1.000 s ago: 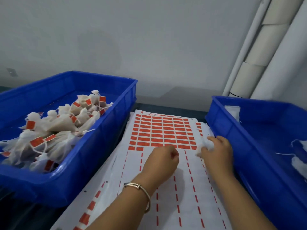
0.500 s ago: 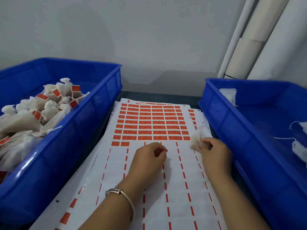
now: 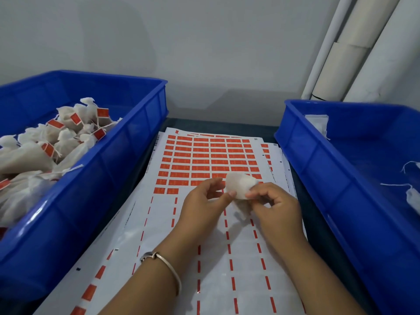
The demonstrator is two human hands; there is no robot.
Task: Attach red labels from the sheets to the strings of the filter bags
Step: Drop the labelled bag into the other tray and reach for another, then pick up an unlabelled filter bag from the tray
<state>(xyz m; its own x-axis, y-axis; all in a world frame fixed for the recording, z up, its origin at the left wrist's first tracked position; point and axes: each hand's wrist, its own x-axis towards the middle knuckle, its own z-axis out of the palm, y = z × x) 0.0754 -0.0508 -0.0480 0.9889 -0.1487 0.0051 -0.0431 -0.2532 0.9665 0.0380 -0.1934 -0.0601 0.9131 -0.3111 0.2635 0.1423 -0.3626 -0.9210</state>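
Far left: blue bin (image 3: 127, 155) heaped with white filter bags (image 3: 41, 155), many carrying red tags (image 3: 76, 118) on their strings. Strings loose, bags tumbled against one another, pile highest toward the near left wall.

Centre: stack of label sheets (image 3: 204, 235) flat on dark table (image 3: 268, 130) between the two bins. Far part of top sheet filled with red labels (image 3: 204, 160) in rows; near part stripped to white backing with thin red strips left between columns.

Above the sheet, left hand (image 3: 204, 201), silver bracelet (image 3: 168, 267) on wrist, fingers curled, thumb and forefinger pinching near edge of a single white filter bag (image 3: 239, 184). Bag raised clear of the sheet, over the last rows of labels. Right hand (image 3: 275, 205) just beside, fingers curled, fingertips gripping the same bag from its right side. Bag's string not discernible.

Right: second blue bin (image 3: 318, 155), a few untagged white bags (image 3: 412, 198) with loose strings along its right side, one more (image 3: 317, 120) at far corner.

Far right: pale pipes (image 3: 341, 64) against wall.
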